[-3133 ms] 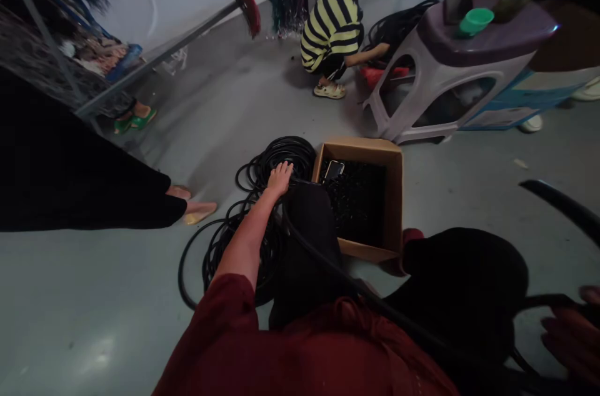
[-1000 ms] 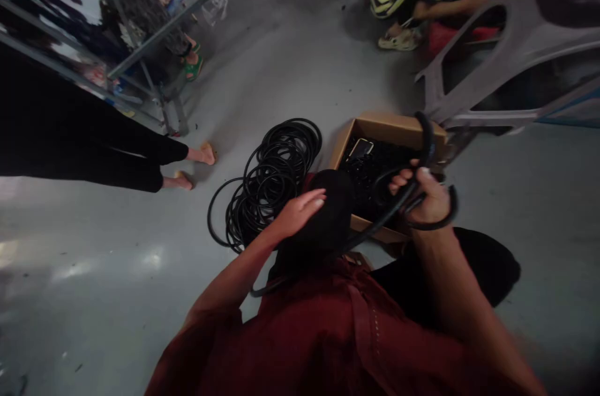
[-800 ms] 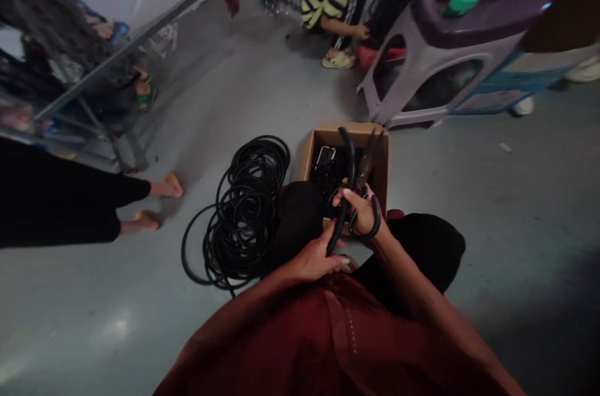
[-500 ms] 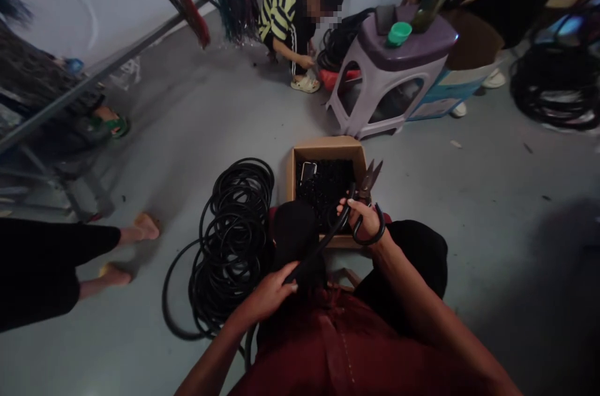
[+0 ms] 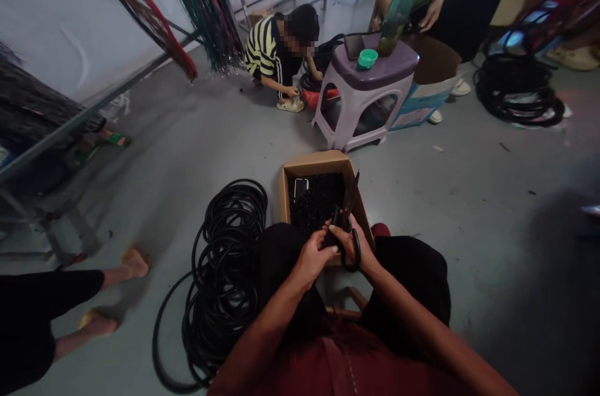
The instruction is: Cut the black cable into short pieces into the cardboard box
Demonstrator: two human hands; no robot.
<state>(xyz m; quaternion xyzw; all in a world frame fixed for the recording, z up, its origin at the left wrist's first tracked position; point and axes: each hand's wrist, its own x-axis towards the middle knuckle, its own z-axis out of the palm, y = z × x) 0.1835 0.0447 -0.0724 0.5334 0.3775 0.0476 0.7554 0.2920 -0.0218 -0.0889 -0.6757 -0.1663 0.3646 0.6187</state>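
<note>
My right hand [image 5: 357,245] is closed round the black-handled scissors [image 5: 351,196], whose blades point up over the cardboard box [image 5: 287,196]. Close beside it, my left hand [image 5: 315,257] is closed on a black rubber tube [image 5: 336,216]. The tube is mostly hidden by my fingers, and its end shows just above them. Both hands meet over the near edge of the box, between my knees. Small black cut pieces [image 5: 312,207] fill the box, and a phone-like object with a light rim [image 5: 301,188] lies on them.
A heap of coiled black tube [image 5: 229,258] lies left of my knee. Beyond the box stands a purple-topped stool [image 5: 375,71] with a green cup lid [image 5: 367,59] and a bottle [image 5: 400,9]. A person in stripes [image 5: 281,59] crouches behind. Bare feet [image 5: 135,262] rest at left.
My left hand has moved up and right along the tube to meet my right hand. The scissors have turned more upright, and their blades look closer together. The view has shifted slightly.
</note>
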